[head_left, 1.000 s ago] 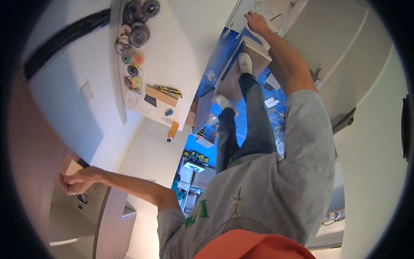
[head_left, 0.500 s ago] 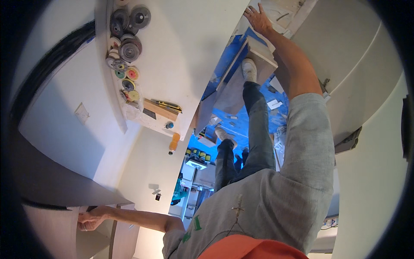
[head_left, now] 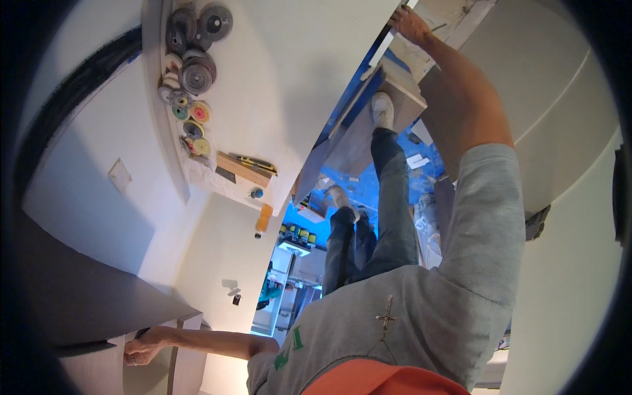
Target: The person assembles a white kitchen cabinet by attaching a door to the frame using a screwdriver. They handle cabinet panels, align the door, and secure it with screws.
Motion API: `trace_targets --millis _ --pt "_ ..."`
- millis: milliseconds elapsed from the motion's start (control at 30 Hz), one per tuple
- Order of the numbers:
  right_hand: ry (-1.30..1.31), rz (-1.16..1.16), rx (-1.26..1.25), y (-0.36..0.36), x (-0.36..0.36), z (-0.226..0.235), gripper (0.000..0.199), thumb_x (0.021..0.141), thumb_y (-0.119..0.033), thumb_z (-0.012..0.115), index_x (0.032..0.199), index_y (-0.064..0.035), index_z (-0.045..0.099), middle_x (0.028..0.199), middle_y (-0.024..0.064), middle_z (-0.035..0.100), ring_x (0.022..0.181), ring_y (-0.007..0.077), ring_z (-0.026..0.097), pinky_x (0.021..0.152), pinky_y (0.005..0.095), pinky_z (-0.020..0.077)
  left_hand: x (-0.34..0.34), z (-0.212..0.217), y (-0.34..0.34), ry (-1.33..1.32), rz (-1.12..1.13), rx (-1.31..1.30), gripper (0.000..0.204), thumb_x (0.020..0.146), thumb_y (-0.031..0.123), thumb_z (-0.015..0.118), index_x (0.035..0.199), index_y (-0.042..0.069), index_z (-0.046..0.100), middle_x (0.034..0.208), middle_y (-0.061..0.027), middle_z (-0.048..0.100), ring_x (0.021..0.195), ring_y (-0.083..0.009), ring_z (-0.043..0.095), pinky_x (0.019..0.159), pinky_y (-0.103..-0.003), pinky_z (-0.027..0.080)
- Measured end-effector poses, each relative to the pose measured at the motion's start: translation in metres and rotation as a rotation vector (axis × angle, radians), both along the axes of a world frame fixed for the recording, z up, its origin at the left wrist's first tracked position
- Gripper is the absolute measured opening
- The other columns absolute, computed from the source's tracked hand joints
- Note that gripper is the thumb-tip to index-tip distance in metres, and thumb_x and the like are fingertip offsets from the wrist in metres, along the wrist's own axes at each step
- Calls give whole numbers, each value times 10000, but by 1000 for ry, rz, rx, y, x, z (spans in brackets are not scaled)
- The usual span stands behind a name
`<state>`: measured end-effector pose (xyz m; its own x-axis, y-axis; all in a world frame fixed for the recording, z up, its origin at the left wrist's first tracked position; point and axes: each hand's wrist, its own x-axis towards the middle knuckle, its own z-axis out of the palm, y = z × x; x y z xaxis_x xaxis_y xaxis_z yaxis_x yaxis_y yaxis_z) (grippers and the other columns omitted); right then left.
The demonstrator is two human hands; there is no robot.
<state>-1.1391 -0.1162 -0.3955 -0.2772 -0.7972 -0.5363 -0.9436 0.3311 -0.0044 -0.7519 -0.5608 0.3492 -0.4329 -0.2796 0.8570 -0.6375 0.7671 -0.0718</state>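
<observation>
My left hand [head_left: 140,347] reaches out to the lower left and grips the edge of a dark grey panel [head_left: 85,296] that fills that corner. At the top of the view, my right hand [head_left: 408,23] is stretched far out and holds the edge of a white board [head_left: 388,49] with a blue rim. My grey-sleeved arms, grey shirt and jeans fill the middle. One white shoe [head_left: 382,108] stands on a wooden step [head_left: 405,89]. The other shoe [head_left: 339,196] is lower down.
A white ledge [head_left: 217,178] carries several grinding discs [head_left: 191,72], a wooden strip, a yellow-black tool [head_left: 257,162] and an orange bottle [head_left: 263,220]. Blue covering [head_left: 395,174] with scraps of paper lies on the floor. White walls stand to the right.
My left hand has dropped lower and toward my body, and the dark panel now covers the lower left. My right hand has slid further up along the white board. The view has tilted.
</observation>
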Motion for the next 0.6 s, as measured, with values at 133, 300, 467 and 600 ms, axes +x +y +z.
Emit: trace_targets --millis 133,300,467,600 --pt "-48 41 84 5 -11 -11 319 940 -227 578 1259 -213 566 1287 63 594 1250 259 522 1065 483 401 2 3 1 -10 11 -8 373 917 309 660 925 -64 651 829 -141 631 744 -209 620 699 -355 529" --pt "-109 114 217 45 -8 -9 231 892 -171 615 1091 -242 708 1162 47 671 1215 240 567 1039 449 441 12 5 -6 15 17 -2 378 911 320 664 926 -58 656 814 -138 632 729 -205 622 693 -347 528" --pt "-175 -13 213 82 8 -6 298 927 -143 569 1182 -245 683 1246 62 641 1277 260 531 1100 481 386 8 8 -5 47 -9 1 383 906 330 667 928 -52 661 799 -135 633 715 -200 624 687 -338 528" --pt "-237 -129 317 92 18 22 345 929 -118 525 1231 -228 649 1266 107 631 1303 296 513 1119 515 368 -8 1 8 12 -81 68 385 920 315 661 961 -68 661 886 -163 663 781 -217 647 703 -355 544"
